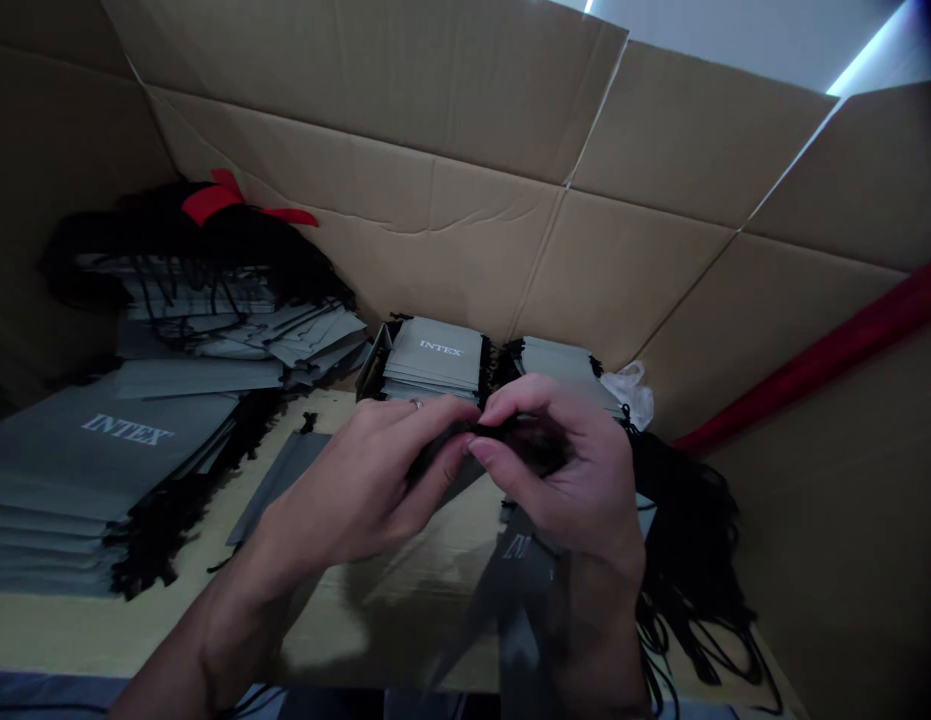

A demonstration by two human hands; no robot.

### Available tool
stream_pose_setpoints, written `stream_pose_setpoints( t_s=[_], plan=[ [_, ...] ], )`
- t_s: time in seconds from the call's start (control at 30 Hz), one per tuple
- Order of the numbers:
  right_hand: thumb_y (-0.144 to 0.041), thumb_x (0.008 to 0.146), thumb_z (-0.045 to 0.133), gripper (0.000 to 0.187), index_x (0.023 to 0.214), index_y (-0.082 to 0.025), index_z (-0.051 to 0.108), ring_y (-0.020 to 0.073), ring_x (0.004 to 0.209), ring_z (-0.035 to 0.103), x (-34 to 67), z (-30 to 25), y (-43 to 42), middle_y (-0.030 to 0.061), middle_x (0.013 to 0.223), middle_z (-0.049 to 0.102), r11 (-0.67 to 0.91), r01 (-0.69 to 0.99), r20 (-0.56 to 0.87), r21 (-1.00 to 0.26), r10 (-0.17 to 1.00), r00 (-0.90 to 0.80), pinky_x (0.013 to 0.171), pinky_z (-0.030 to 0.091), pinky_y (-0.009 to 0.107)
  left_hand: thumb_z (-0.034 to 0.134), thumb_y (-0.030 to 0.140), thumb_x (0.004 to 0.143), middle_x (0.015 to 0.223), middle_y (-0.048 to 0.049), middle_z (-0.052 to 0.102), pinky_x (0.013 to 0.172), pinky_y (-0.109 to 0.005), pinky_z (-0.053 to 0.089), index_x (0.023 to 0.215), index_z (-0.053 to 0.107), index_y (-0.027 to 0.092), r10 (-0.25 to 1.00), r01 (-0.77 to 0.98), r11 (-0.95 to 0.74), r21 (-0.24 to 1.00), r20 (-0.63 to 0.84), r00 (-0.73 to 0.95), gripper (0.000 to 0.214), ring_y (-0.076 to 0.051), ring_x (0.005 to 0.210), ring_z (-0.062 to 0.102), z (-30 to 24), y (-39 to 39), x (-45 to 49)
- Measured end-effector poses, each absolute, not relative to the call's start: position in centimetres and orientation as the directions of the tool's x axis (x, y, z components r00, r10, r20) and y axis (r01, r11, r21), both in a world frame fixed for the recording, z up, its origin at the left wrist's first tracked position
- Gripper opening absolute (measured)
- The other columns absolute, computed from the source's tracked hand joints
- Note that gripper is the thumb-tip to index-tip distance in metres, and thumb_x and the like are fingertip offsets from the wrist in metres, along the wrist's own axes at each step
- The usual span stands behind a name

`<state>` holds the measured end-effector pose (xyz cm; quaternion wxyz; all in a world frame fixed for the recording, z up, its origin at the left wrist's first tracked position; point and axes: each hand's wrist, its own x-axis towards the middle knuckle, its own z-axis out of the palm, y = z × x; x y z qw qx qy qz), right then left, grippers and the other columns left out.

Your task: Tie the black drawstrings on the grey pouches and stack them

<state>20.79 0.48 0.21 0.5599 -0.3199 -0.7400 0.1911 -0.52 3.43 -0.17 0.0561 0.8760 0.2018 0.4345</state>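
My left hand (379, 470) and my right hand (581, 465) meet over the middle of the table, thumbs and forefingers pinched together. Between their fingertips runs a black cord (495, 430), much of it hidden by the fingers. A ring shows on the left hand. Below the right hand hangs a grey drawstring pouch (502, 580), tilted and partly blurred, with part of its white lettering visible. Under the left wrist lies another grey pouch (274, 485) with a knotted black cord end.
Stacked grey INTEX pouches (157, 430) stand at left, with more stacks (435, 350) at back. Black cords with a red strip (214, 200) top a pile at back left. Loose black cords (682, 540) lie at right. Cardboard walls (450, 190) surround the table (360, 630).
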Motion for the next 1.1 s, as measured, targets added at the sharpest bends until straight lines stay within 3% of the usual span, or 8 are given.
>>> stream_pose_setpoints(
  t_s=[0.13,0.23,0.4,0.57,0.7,0.83,0.97,1.1],
  plan=[
    [-0.013,0.094,0.086,0.018,0.107,-0.024,0.079,0.0101,0.077,0.072,21.1,0.3,0.7,-0.0024,0.098,0.08,0.728,0.22,0.694,-0.65,0.686,-0.218,0.067,0.06,0.019,0.059,0.011,0.107,0.076,0.0027,0.063,0.062,-0.027,0.042,0.096,0.064,0.018,0.406,0.233,-0.913,0.334,0.714,0.57,0.015,-0.011,0.065,0.056,0.2,3.4,-0.6],
    [-0.014,0.093,0.085,0.014,0.102,-0.022,0.077,0.0089,0.067,0.068,21.3,0.4,0.8,-0.0029,0.088,0.077,0.693,0.156,0.649,-0.704,0.716,-0.256,0.059,0.057,0.017,0.059,0.01,0.106,0.075,0.0023,0.06,0.063,-0.026,0.042,0.09,0.063,0.018,0.395,0.128,-0.909,0.396,0.722,0.568,0.019,-0.011,0.067,0.053,0.6,3.4,-0.5],
    [-0.007,0.082,0.085,0.023,0.096,-0.023,0.077,0.008,0.057,0.061,21.2,0.1,0.7,-0.0052,0.078,0.074,0.605,-0.024,0.586,-0.796,0.76,-0.283,0.051,0.05,0.017,0.057,0.011,0.106,0.072,0.001,0.06,0.062,-0.027,0.045,0.082,0.062,0.02,0.417,-0.032,-0.849,0.528,0.704,0.576,0.026,-0.013,0.068,0.054,1.1,3.0,-0.2],
    [-0.012,0.078,0.088,0.019,0.09,-0.024,0.078,0.0101,0.058,0.055,20.3,-0.5,0.4,-0.005,0.074,0.069,0.522,-0.188,0.551,-0.832,0.818,-0.166,0.05,0.045,0.022,0.058,0.013,0.106,0.082,-0.0042,0.072,0.075,-0.03,0.058,0.084,0.065,0.02,0.428,-0.192,-0.766,0.613,0.71,0.559,0.025,-0.018,0.08,0.067,1.2,3.0,-0.3],
    [-0.014,0.086,0.086,0.016,0.094,-0.026,0.078,0.0112,0.062,0.061,19.9,-0.2,0.5,-0.0047,0.077,0.072,0.599,-0.116,0.61,-0.792,0.784,-0.118,0.054,0.05,0.022,0.06,0.015,0.108,0.08,-0.0028,0.069,0.069,-0.03,0.054,0.089,0.068,0.02,0.45,-0.093,-0.811,0.577,0.718,0.531,0.022,-0.016,0.074,0.063,1.1,3.1,-0.7],
    [-0.015,0.089,0.086,0.025,0.11,-0.028,0.078,0.0133,0.077,0.074,19.9,0.2,0.6,-0.0032,0.092,0.079,0.64,0.049,0.624,-0.767,0.761,-0.177,0.066,0.061,0.022,0.06,0.013,0.108,0.077,0.0015,0.062,0.059,-0.026,0.042,0.092,0.066,0.019,0.425,0.104,-0.893,0.438,0.744,0.515,0.018,-0.011,0.065,0.054,1.1,3.1,-0.8],
    [-0.019,0.092,0.088,0.016,0.102,-0.026,0.077,0.0125,0.072,0.073,20.1,0.1,0.7,-0.0033,0.087,0.079,0.667,0.077,0.652,-0.741,0.743,-0.152,0.063,0.06,0.022,0.057,0.012,0.109,0.076,0.003,0.06,0.059,-0.025,0.041,0.097,0.064,0.019,0.415,0.185,-0.908,0.376,0.747,0.519,0.015,-0.011,0.064,0.053,0.9,3.1,-0.7],
    [-0.022,0.09,0.09,0.014,0.097,-0.024,0.078,0.0116,0.065,0.068,20.5,0.0,0.9,-0.0029,0.082,0.078,0.649,0.021,0.637,-0.761,0.752,-0.167,0.057,0.056,0.021,0.058,0.015,0.109,0.074,0.0032,0.058,0.057,-0.027,0.04,0.097,0.064,0.02,0.414,0.136,-0.9,0.415,0.712,0.567,0.014,-0.012,0.061,0.05,1.0,3.0,-0.5]
  ],
)
